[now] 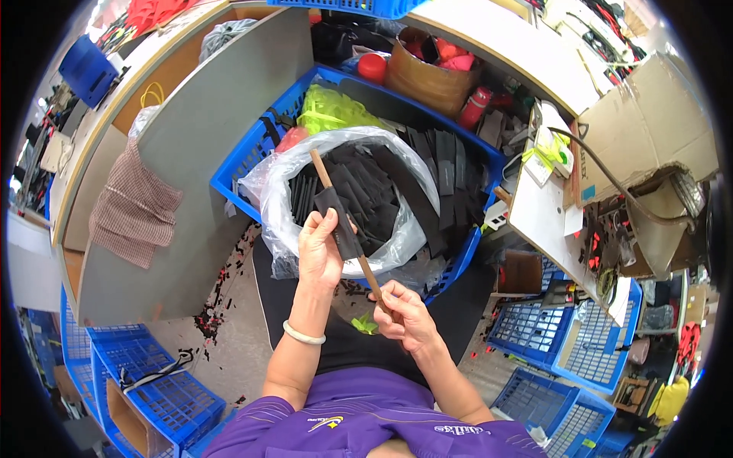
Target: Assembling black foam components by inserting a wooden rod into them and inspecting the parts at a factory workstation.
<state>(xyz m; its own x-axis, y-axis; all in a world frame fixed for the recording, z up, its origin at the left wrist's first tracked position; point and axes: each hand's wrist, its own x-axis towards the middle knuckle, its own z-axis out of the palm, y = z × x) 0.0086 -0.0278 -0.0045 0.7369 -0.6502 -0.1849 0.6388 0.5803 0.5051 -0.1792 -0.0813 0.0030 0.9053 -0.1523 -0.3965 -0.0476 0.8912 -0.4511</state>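
A thin wooden stick (pixel 369 276) slants across in front of me, its upper end over a clear plastic bag (pixel 276 197). Partway up the stick sits a black fabric sleeve (pixel 347 238), which looks wrapped around the wood. My left hand (pixel 319 248) is closed on that black sleeve, thumb on top. Lower down, my right hand (pixel 402 314) grips the stick near its bottom end. Inside the bag lie many flat black fabric pieces (pixel 366 183). More black strips (pixel 450 172) lie beside the bag, in the blue crate (pixel 223 182) that holds it.
Bright yellow-green material (pixel 328 109) fills the crate's far left corner. Behind stands a brown round container (pixel 412 76) with red items. A grey panel (pixel 198 153) with a checked cloth (pixel 136 206) rises at left. Blue baskets (pixel 164 389) stand low at both sides; black scraps litter the floor.
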